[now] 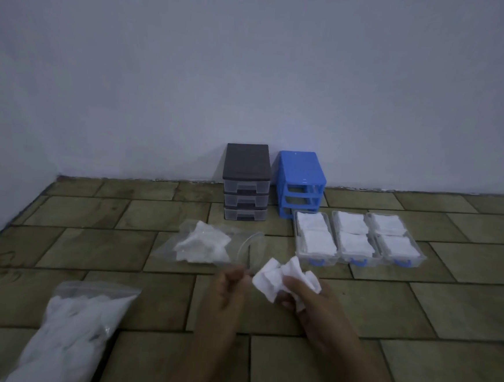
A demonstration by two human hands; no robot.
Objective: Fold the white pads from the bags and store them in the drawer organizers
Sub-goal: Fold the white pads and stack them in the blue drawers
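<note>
My right hand (305, 300) grips a crumpled white pad (277, 275) above the tiled floor. My left hand (228, 285) sits just left of it with curled fingers that pinch the rim of an opened clear bag (201, 242), which holds several white pads. A full, sealed bag of pads (74, 330) lies at the lower left. Three clear drawers (316, 241) (357, 241) (397, 243) with blue handles stand pulled out on the floor, each filled with folded pads. Behind them stands the blue organizer frame (301, 176) with empty slots.
A dark-topped organizer (246, 180) with three clear drawers stands against the wall, left of the blue frame. The pale wall (254, 70) closes the far side. Olive floor tiles (416, 309) stretch around everything.
</note>
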